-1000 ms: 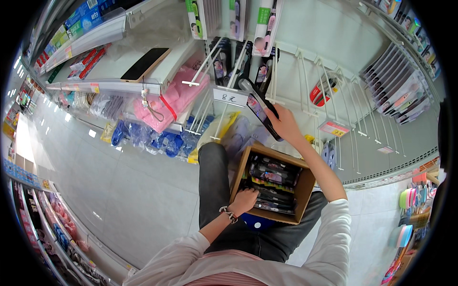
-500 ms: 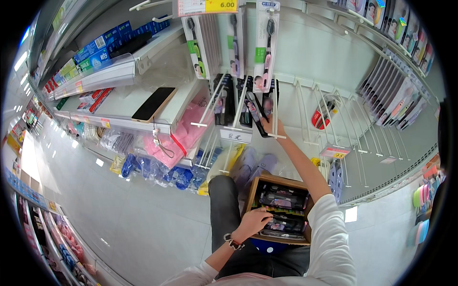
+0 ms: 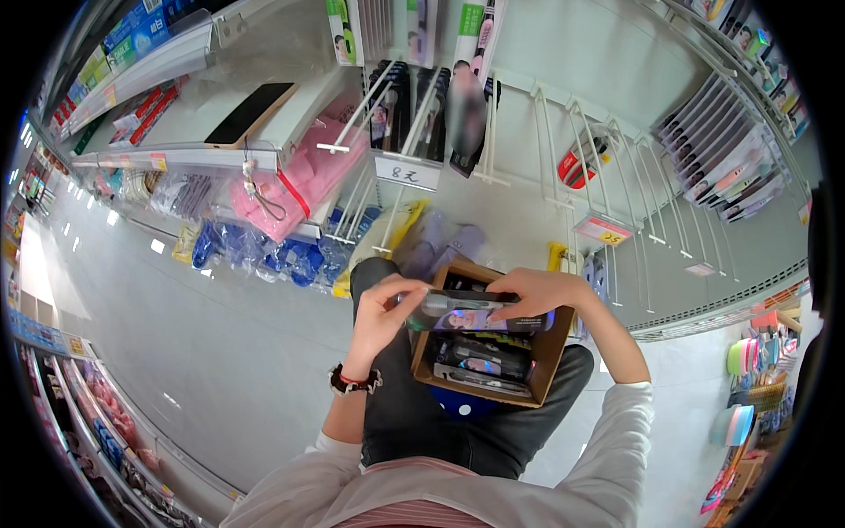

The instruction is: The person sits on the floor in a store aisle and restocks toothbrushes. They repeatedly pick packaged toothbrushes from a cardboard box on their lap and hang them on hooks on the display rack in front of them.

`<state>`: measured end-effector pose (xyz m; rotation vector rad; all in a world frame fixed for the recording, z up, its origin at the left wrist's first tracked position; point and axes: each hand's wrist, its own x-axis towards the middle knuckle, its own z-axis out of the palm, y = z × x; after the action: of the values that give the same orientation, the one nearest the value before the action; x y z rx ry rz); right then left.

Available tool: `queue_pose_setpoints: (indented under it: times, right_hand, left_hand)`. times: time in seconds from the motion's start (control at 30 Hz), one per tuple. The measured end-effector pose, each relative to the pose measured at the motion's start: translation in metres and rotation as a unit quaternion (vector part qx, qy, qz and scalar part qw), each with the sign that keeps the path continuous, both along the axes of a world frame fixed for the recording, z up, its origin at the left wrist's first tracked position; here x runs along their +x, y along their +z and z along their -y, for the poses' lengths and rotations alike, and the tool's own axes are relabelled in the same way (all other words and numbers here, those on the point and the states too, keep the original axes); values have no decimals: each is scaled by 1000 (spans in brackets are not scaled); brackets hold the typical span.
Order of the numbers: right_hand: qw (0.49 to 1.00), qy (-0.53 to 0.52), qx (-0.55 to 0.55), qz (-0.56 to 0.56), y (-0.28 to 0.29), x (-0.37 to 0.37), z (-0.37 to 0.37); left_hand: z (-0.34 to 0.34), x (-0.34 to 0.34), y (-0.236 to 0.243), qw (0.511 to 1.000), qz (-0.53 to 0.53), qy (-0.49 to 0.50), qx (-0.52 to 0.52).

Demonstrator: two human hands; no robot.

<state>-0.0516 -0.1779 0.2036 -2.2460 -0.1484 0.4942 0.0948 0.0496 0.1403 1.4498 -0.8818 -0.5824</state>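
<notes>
The left hand (image 3: 385,315) pinched one end of a black pack (image 3: 465,320) past the box's (image 3: 551,363) left edge while the right hand (image 3: 544,295) touched it, grip unclear, apparently mid-handling, calling for steady two-handed control.

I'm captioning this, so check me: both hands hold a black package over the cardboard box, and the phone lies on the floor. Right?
Not the floor: the head view shows the phone on the shelf. The left hand and right hand do hold the black package over the cardboard box.
</notes>
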Motion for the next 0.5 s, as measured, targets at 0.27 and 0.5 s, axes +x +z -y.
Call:
queue_pose_setpoints:
  times: [0.27, 0.5]
  right_hand:
    - [953, -257, -88, 138, 26, -22, 18]
    - [891, -341, -194, 227, 10, -14, 17]
  left_hand:
    - [22, -39, -34, 991, -134, -1, -29]
    - [14, -91, -125, 836, 353, -278, 314]
